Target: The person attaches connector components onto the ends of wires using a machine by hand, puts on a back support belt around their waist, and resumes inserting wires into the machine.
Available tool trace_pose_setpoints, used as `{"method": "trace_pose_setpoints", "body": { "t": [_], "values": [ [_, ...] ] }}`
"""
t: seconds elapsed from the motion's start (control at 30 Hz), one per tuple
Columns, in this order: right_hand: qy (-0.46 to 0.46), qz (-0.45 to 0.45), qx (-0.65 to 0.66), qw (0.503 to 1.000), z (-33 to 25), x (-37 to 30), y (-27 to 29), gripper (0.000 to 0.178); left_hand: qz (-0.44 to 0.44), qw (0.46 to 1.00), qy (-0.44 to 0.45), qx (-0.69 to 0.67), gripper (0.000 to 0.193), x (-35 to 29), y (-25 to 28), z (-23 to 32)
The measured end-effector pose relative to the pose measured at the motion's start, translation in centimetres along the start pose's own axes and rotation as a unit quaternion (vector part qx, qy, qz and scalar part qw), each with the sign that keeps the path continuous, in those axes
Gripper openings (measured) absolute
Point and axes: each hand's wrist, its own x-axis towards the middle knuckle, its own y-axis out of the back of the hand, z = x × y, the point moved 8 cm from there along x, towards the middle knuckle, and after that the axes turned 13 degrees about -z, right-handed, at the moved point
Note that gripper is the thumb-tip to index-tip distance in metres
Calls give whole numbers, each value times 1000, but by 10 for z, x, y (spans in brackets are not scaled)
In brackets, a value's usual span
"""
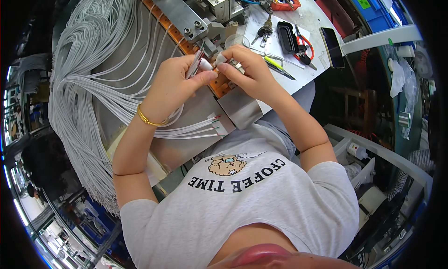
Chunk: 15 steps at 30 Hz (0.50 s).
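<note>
My left hand [173,82] is closed around a few thin wire ends [195,63], whitish with dark red strands, that stick up past its thumb. Close beside it, my right hand [251,74] pinches a small metallic piece [237,65], which looks like a connector shell. White covers sit on some fingertips of both hands. The two hands meet in front of the press-like machine [182,21], over its orange-brown rail [221,88]. White cables [114,89] run from a large bundle on the left toward my left hand. Several cut cable ends [200,129] with red and green tips lie below it.
A steel block [240,108] sits at the near table edge. On the right of the table lie red-handled cutters [304,49], a black case [287,38], tweezers [279,69], keys [265,31] and a phone [332,47]. A red bin [287,0] stands at the back.
</note>
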Motion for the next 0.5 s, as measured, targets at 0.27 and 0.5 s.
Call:
{"method": "trace_pose_setpoints", "body": {
  "t": [0.27, 0.5],
  "values": [
    [-16, -18, -48, 999, -9, 0, 1, 15, -22, 999, -10, 40, 20, 1, 0, 1],
    [-146, -48, 171, 973, 7, -5, -6, 14, -29, 998, 8, -48, 17, 1, -7, -1]
  ]
}}
